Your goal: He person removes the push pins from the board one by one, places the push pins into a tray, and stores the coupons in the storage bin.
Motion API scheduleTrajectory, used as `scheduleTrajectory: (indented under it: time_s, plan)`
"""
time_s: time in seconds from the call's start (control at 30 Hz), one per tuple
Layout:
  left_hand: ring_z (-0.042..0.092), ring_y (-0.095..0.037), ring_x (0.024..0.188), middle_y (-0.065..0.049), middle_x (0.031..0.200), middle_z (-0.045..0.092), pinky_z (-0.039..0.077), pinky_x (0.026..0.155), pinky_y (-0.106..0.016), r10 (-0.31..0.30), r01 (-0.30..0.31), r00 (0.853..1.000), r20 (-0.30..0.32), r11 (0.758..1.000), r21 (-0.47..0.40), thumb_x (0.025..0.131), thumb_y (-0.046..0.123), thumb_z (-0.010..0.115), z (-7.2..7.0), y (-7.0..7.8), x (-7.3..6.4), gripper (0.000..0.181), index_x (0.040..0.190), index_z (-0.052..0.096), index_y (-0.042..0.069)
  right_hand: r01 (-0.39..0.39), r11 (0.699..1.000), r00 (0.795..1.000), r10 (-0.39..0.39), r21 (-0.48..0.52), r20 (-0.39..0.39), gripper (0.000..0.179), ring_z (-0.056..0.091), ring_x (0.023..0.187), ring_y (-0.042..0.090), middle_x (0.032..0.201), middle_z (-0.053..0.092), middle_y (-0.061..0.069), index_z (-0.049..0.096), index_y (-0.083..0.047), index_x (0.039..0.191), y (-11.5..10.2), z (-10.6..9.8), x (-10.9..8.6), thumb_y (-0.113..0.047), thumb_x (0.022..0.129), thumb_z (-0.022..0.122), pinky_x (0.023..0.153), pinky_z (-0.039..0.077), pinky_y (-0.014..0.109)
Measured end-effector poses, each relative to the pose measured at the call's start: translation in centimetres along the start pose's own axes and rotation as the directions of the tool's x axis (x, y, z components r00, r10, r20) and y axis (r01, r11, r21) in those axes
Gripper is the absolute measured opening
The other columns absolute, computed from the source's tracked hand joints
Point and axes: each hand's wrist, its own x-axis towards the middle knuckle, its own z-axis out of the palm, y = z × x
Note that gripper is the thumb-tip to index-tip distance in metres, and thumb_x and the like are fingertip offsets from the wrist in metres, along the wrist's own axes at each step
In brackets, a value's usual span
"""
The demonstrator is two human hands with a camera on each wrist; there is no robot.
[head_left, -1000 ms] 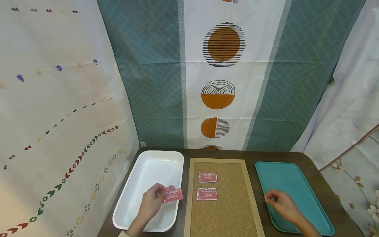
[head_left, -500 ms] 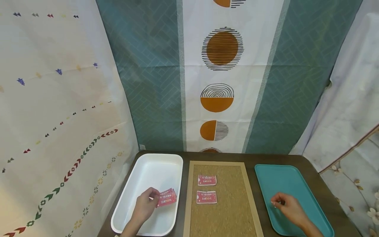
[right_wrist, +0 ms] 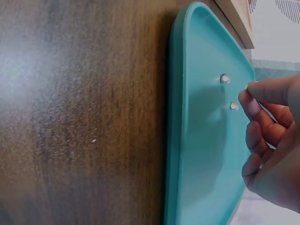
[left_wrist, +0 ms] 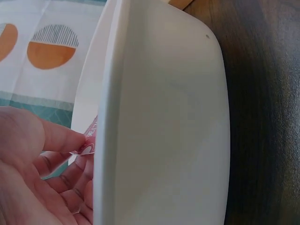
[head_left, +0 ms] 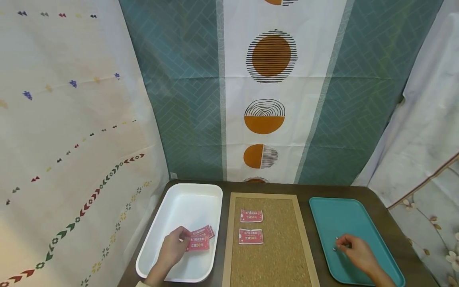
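Note:
My left hand [head_left: 172, 248] is over the white tray [head_left: 181, 191] and pinches a red coupon [head_left: 199, 243] between thumb and fingertips. Another red coupon [head_left: 205, 230] shows partly behind it; I cannot tell whether it lies in the tray or is held. The left wrist view shows the pinched coupon [left_wrist: 90, 138] mostly hidden by the tray wall. Over the teal tray [head_left: 338, 211], my right hand [head_left: 358, 252] has thumb and index tips together on a tiny shiny piece, apparently a pushpin [right_wrist: 247, 86]. Two silver pushpins [right_wrist: 225, 78] lie on the tray beside the fingertips.
Between the trays lies a wood-framed cork board [head_left: 272, 263]. Two red coupons, an upper one [head_left: 251, 216] and a lower one [head_left: 251, 236], are fixed near its top. A patterned cloth [head_left: 190, 99] hangs behind the dark table [head_left: 301, 190].
My left hand has drawn back left over the white tray, and its coupons are spread further apart. The right hand has moved rightward and slightly down, further over the teal tray.

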Motion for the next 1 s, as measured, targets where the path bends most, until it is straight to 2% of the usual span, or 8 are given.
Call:
scheduleTrajectory:
  time_s: [0.3, 0.53, 0.7, 1.0]
  plan:
    - [0.063, -0.015, 0.07, -0.004, 0.088, 0.072, 0.051, 0.056, -0.031, -0.004, 0.003, 0.999, 0.054, 1.0, 0.026, 0.09, 0.006, 0.071, 0.3, -0.1, 0.0, 0.011, 0.101, 0.072, 0.007, 0.014, 0.999, 1.0, -0.013, -0.034, 0.016, 0.007, 0.053, 0.072, -0.001, 0.084, 0.072, -0.003, 0.074, -0.009, 0.089, 0.6, 0.3, -0.1, -0.005, 0.088, 0.079, 0.064, 0.046, 0.027]
    - [0.064, -0.015, 0.074, -0.002, 0.087, 0.071, 0.053, 0.059, -0.032, -0.007, 0.006, 0.995, 0.101, 1.0, 0.01, 0.091, 0.006, 0.072, 0.3, -0.1, -0.1, 0.009, 0.101, 0.072, 0.006, 0.028, 0.999, 1.0, -0.028, -0.039, 0.014, 0.011, 0.055, 0.073, -0.003, 0.083, 0.072, -0.004, 0.074, -0.011, 0.088, 1.3, 0.8, -0.2, -0.003, 0.086, 0.081, 0.066, 0.048, 0.028]
    - [0.064, -0.015, 0.074, -0.002, 0.087, 0.071, 0.053, 0.059, -0.032, -0.011, 0.009, 0.994, 0.107, 1.0, 0.018, 0.091, 0.006, 0.072, 0.4, -0.3, -0.1, 0.009, 0.1, 0.072, 0.007, 0.01, 0.999, 1.0, -0.009, -0.044, 0.024, 0.011, 0.056, 0.073, -0.002, 0.085, 0.073, -0.003, 0.075, -0.012, 0.089, 1.7, 1.0, -0.1, -0.003, 0.086, 0.08, 0.067, 0.049, 0.028]
    - [0.063, -0.014, 0.071, -0.002, 0.087, 0.071, 0.051, 0.058, -0.031, 0.01, -0.014, 0.994, 0.105, 0.999, 0.035, 0.091, 0.005, 0.072, 0.7, -0.6, 0.0, 0.01, 0.101, 0.072, 0.007, 0.043, 0.998, 0.999, -0.043, -0.035, -0.009, 0.011, 0.055, 0.072, -0.004, 0.08, 0.071, -0.005, 0.074, -0.01, 0.086, 1.7, 1.2, -0.4, -0.001, 0.084, 0.08, 0.065, 0.049, 0.028]
